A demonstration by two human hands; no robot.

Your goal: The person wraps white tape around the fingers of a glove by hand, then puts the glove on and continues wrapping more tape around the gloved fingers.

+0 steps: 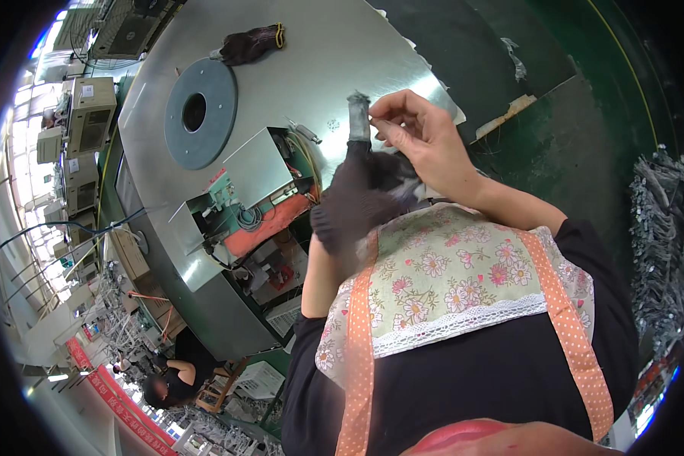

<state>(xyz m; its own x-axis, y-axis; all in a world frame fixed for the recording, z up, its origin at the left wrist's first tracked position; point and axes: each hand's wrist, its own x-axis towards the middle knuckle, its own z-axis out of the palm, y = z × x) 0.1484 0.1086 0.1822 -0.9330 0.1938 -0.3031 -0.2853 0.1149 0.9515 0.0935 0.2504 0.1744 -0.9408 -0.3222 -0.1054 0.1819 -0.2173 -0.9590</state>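
We stand at a steel bench (pixel 319 45) bearing a grey disc (pixel 216 99). Our left hand (pixel 355 194) wears a dark glove (pixel 365 178); whether it clasps anything, we cannot tell. Our bare right hand (pixel 441 144) curls thumb and forefinger together beside the glove's upright grey tip (pixel 359 118), any pinch unclear. A spare glove (pixel 249 45) lies by the disc. We judge this a glove adjustment; next calls for a careful pinch at the tip.

A factory workshop: a metal-topped workbench (pixel 304 83) fills the upper middle, beige boxy machines (pixel 103 97) line the upper left, a co-worker (pixel 181 386) and a red banner (pixel 119 406) show at lower left.
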